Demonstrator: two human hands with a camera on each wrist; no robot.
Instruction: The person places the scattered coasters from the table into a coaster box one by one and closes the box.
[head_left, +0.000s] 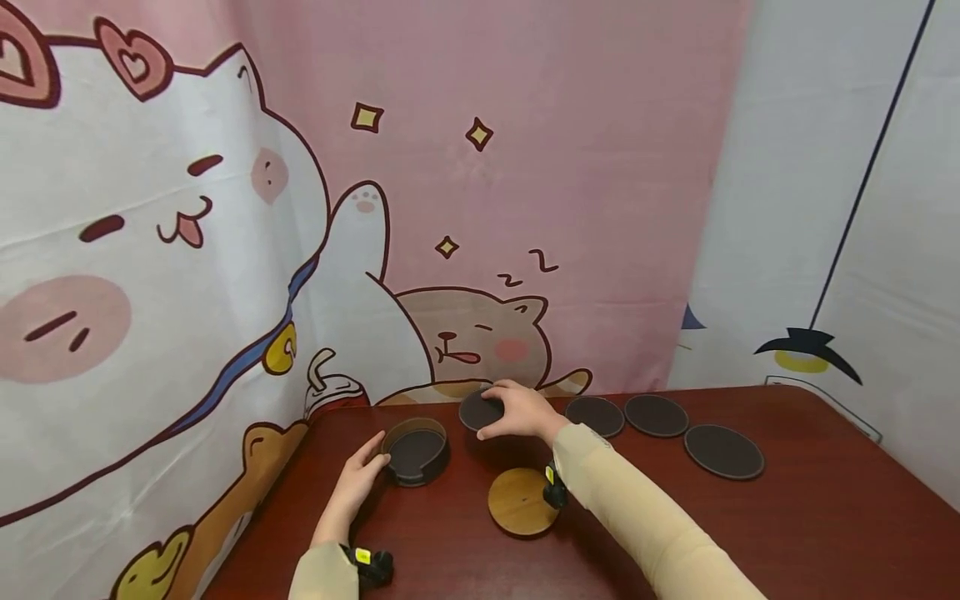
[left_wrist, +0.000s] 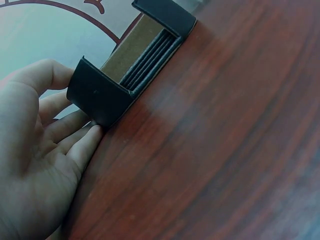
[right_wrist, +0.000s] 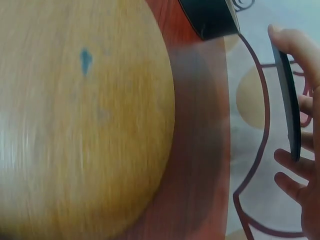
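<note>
Currently the right hand (head_left: 521, 412) pinches a dark coaster (head_left: 480, 411) above the bench (head_left: 787, 517), far right of the holder (head_left: 417, 454) braced by the left hand (head_left: 358, 483) with straight fingers; a loose pinch risks dropping it short.

Your head view looks down from 6 o'clock; both wrist views sit close, sharing the coaster holder (head_left: 416, 454).

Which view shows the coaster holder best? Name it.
Head view: the whole coaster holder shows, with the left hand against its side. Left wrist view gives only a close side with stacked coasters in its slot; right wrist view catches one dark corner.
</note>
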